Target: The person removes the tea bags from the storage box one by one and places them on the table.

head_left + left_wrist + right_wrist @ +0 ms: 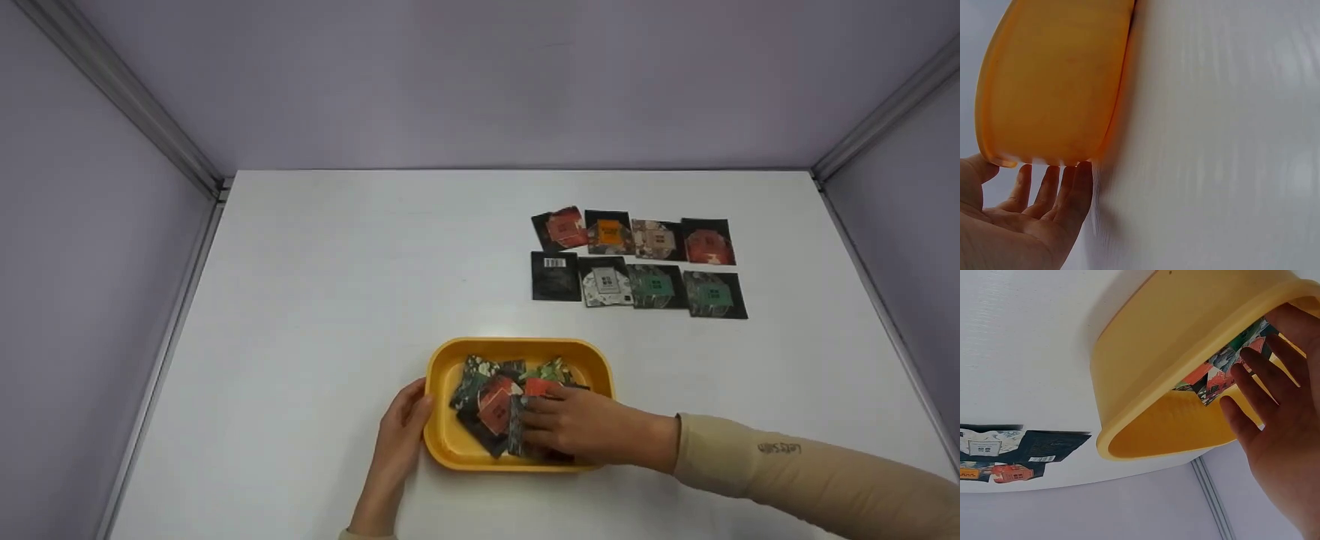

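Observation:
A yellow tray with rounded corners holds a loose heap of small, flat, square printed packets, dark with red, green and floral patterns. My left hand rests against the tray's left end; in the left wrist view its fingertips touch the outer wall and the thumb lies by the rim. Inside the tray, on the right, my right hand reaches over the heap. The right wrist view shows its fingers spread over the packets, with none seen pinched. Part of the heap lies hidden under that hand.
Behind the tray, to the right, similar packets lie in two rows on the white table: one dark with a barcode, one with an orange label, others red, green or white. Pale walls enclose the table's back and sides.

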`<control>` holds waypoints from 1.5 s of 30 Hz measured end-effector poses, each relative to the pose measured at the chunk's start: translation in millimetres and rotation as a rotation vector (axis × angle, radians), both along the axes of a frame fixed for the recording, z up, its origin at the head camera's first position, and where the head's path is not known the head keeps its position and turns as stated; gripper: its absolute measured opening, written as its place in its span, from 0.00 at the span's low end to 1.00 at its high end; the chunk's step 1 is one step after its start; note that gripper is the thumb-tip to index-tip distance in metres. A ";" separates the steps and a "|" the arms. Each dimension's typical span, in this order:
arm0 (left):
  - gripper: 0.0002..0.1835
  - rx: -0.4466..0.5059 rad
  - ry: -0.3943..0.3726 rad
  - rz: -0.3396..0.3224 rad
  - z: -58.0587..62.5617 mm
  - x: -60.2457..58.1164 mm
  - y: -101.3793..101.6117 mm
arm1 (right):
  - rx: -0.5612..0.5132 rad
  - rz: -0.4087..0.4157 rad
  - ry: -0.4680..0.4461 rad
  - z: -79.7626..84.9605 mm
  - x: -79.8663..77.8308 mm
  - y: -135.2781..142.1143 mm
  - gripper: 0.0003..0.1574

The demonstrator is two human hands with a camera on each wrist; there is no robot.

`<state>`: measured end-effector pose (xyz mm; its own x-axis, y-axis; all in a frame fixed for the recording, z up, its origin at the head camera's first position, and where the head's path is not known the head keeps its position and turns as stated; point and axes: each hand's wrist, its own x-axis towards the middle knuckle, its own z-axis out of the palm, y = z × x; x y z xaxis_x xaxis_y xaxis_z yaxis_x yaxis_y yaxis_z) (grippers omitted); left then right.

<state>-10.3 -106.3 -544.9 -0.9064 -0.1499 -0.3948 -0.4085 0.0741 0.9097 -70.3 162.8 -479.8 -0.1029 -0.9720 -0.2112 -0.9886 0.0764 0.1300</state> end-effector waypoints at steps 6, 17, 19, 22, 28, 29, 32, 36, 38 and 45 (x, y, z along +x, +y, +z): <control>0.32 0.002 -0.008 0.001 0.2 0.5 0.0 | 0.068 -0.014 0.040 -2.9 -0.6 0.5 0.31; 0.32 -0.014 0.024 -0.013 1.0 1.4 0.5 | 0.055 0.016 0.143 -10.3 0.7 -0.6 0.29; 0.31 -0.016 0.036 -0.013 0.3 1.7 0.6 | 0.045 0.014 0.130 -10.4 0.7 -0.3 0.27; 0.32 -0.005 0.020 -0.010 0.5 1.1 0.0 | 0.021 0.007 0.119 -10.1 1.3 -0.6 0.23; 0.33 0.010 -0.020 0.000 0.5 -0.5 -0.8 | -0.050 0.005 0.077 -5.3 2.4 -1.7 0.21; 0.33 0.009 -0.023 0.001 0.8 -0.5 -0.6 | -0.058 0.006 0.070 -3.9 2.4 -1.9 0.21; 0.34 -0.005 -0.022 0.000 1.4 -0.4 -0.2 | -0.079 0.008 0.063 0.7 2.7 -2.2 0.22; 0.35 -0.024 -0.021 -0.004 1.7 -0.6 0.0 | -0.124 0.017 0.059 4.9 3.0 -3.3 0.21; 0.35 -0.022 -0.022 -0.004 1.9 -0.8 0.1 | -0.150 0.021 0.055 5.9 3.3 -3.9 0.19; 0.34 -0.018 -0.019 -0.005 2.0 -0.8 -0.2 | -0.237 0.026 0.055 7.6 3.9 -5.4 0.14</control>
<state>-11.1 -106.5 -542.9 -0.8994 -0.1528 -0.4095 -0.4256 0.0921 0.9002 -66.4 157.4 -472.2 -0.0823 -0.9962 0.0281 -0.9826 0.0859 0.1649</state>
